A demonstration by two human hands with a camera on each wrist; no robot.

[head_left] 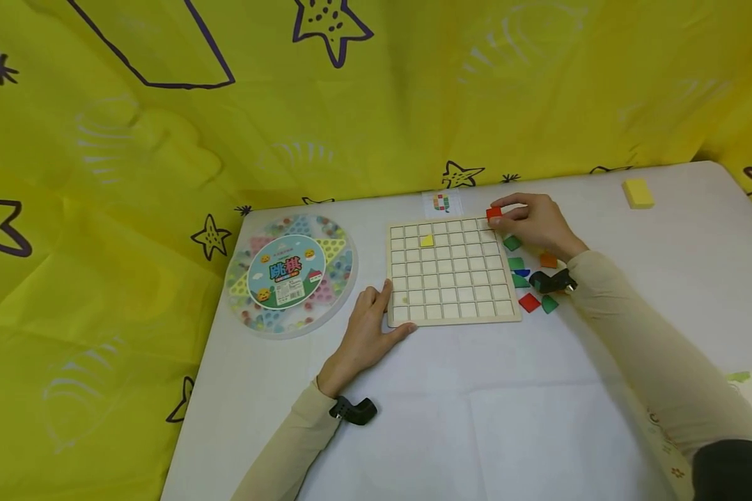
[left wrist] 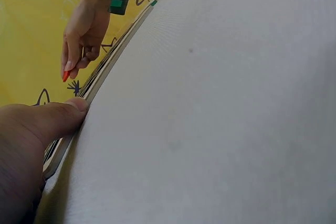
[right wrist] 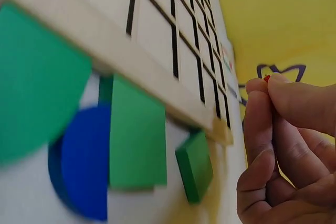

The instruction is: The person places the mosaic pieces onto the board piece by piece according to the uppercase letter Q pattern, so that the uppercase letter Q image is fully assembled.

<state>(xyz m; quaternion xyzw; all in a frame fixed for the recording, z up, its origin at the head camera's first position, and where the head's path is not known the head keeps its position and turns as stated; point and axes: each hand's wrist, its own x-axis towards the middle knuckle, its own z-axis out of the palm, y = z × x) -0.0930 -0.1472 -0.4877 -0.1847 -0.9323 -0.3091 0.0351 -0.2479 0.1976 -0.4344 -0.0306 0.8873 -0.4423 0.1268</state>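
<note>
A wooden grid board (head_left: pixel 454 323) lies on the table, with a yellow tile (head_left: pixel 427 241) in one of its upper-left cells. My left hand (head_left: pixel 366 337) rests at the board's near left corner; the thumb (left wrist: pixel 68 113) lies against the near edge and the index finger along the left edge. With thumb and fingertips my right hand (head_left: pixel 533 221) pinches a red square tile (head_left: pixel 494 213) above the board's far right corner. In the right wrist view only a speck of red shows between those fingertips.
Loose tiles lie right of the board: green (right wrist: pixel 139 135), a blue rounded one (right wrist: pixel 86 161), orange (head_left: pixel 548 259) and red (head_left: pixel 529 303). A small pattern card (head_left: pixel 441 203) sits behind it. Left stands a round Chinese checkers box (head_left: pixel 286 271); a yellow block (head_left: pixel 638 193) is far right.
</note>
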